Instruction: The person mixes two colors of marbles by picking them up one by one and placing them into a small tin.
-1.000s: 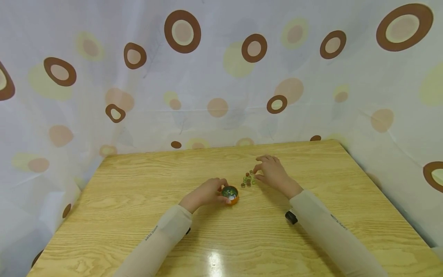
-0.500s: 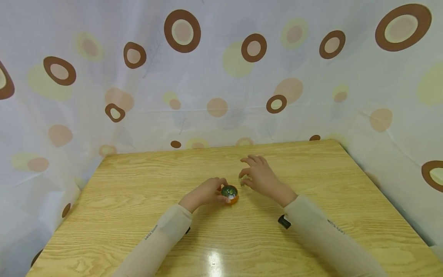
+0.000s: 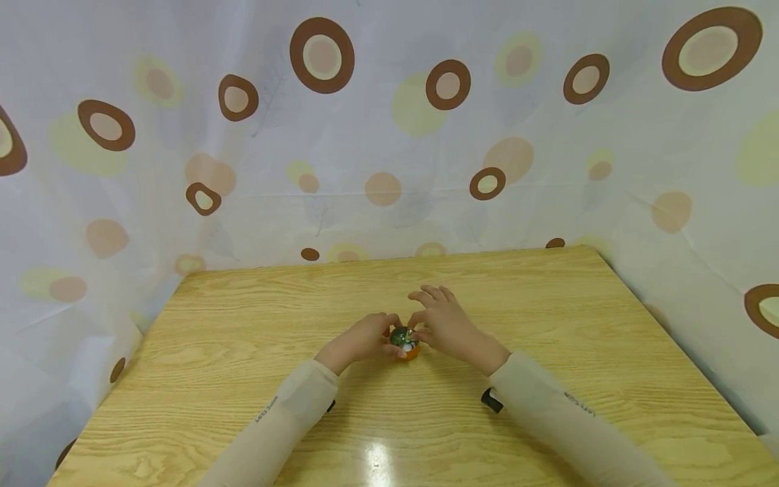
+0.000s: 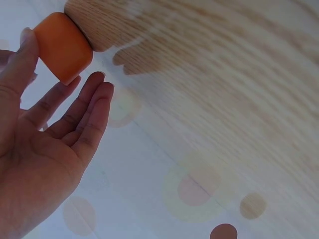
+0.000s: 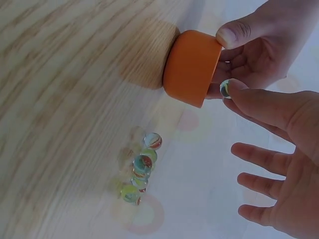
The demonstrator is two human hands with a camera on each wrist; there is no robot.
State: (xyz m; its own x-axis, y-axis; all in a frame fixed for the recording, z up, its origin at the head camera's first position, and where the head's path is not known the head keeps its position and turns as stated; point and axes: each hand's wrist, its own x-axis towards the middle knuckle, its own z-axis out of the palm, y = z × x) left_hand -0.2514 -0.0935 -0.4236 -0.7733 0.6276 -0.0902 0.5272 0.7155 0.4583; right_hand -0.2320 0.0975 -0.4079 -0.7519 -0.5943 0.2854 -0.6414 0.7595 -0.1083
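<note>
The right grip (image 3: 447, 325) is no longer hovering over the loose marbles (image 5: 142, 163); it is now reaching in at the mouth of the orange bowl (image 5: 192, 67) — its thumb and forefinger pinching a marble (image 5: 225, 88), its other fingers spreading free; the left grip (image 3: 363, 336) is staying where it was, clamping the bowl between thumb and fingers while the bowl is standing upright on the counter (image 3: 274, 304); this is probably meaning that one more marble is being brought over to join the contents, the release not yet happening.

As for numbers: two hands are working, both clamped on something; one bowl is standing near the middle of the counter; one marble is showing in the right grip; at least seven loose marbles are lying clustered near the bowl in the right wrist view — they are overlapping, so an exact count is escaping me; some marbles seem to be resting inside the bowl, but they are appearing too small to count.
</note>
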